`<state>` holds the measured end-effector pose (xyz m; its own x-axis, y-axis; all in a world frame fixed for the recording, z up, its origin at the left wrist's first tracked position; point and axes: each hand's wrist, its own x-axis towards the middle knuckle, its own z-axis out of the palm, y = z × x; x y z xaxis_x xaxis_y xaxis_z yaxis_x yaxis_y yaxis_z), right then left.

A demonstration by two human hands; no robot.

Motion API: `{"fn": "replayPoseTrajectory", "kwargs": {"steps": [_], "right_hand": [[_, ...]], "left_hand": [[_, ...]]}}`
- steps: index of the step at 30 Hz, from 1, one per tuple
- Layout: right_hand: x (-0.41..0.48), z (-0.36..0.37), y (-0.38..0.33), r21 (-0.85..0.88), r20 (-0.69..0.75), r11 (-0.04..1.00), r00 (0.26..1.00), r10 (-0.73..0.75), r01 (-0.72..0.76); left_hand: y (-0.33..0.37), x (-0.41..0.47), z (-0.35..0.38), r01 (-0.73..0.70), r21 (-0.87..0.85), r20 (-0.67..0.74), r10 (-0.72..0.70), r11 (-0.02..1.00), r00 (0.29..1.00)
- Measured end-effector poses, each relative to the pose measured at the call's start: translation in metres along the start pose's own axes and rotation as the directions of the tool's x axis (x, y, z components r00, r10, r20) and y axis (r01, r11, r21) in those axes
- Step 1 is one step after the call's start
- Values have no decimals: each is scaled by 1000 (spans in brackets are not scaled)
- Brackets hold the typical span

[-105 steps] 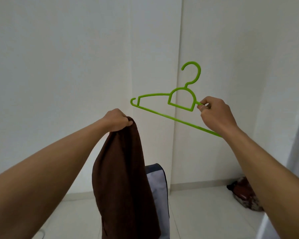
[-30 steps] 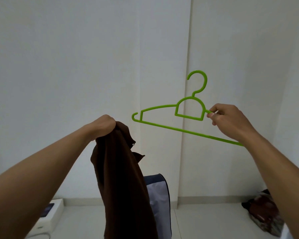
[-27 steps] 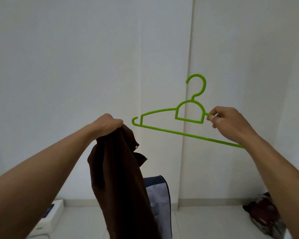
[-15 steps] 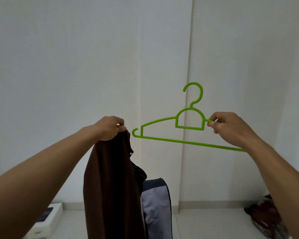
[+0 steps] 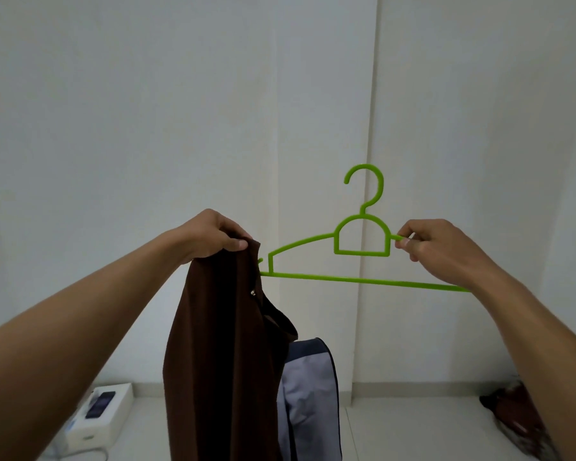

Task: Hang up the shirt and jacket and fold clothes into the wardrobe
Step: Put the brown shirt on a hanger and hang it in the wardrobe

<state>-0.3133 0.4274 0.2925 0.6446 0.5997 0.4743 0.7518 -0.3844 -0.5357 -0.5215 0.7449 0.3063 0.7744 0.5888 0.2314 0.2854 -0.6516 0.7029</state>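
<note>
My left hand (image 5: pixel 210 236) grips the top edge of a brown shirt (image 5: pixel 220 354), which hangs straight down in front of me. A small metal snap shows near its collar. My right hand (image 5: pixel 436 251) pinches the right shoulder of a bright green plastic hanger (image 5: pixel 363 247), held upright with its hook on top. The hanger's left tip touches or slips just behind the shirt's upper edge, beside my left thumb. Behind the brown shirt hangs a grey garment with dark navy trim (image 5: pixel 310 394), partly hidden.
White walls meet in a corner straight ahead. On the pale floor at the lower left lies a white box (image 5: pixel 97 417) with a dark phone picture on it. A dark reddish bundle of cloth (image 5: pixel 519 420) lies on the floor at the lower right.
The hanger has levelled out and moved left and down, so its left tip now meets the shirt's top edge. My left hand has kept hold of the shirt, which hangs straighter.
</note>
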Motion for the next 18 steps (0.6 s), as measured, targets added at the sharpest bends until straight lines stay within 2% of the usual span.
{"fn": "replayPoseTrajectory", "kwargs": {"steps": [9,14,16,18], "right_hand": [[-1,-13,3,108,-28,993,999,-45,47],[-4,-28,11,91,-54,995,998,-31,36],[-4,-28,13,70,-59,997,998,-23,27],[-3,-25,14,54,-60,998,998,-17,21]], "left_hand": [[5,-9,-9,-15,-148,104,30,989,994],[6,-8,-19,8,-159,47,0,987,999],[8,-4,-22,-40,26,-14,41,999,999],[13,1,-19,-84,359,-24,99,930,995]]}}
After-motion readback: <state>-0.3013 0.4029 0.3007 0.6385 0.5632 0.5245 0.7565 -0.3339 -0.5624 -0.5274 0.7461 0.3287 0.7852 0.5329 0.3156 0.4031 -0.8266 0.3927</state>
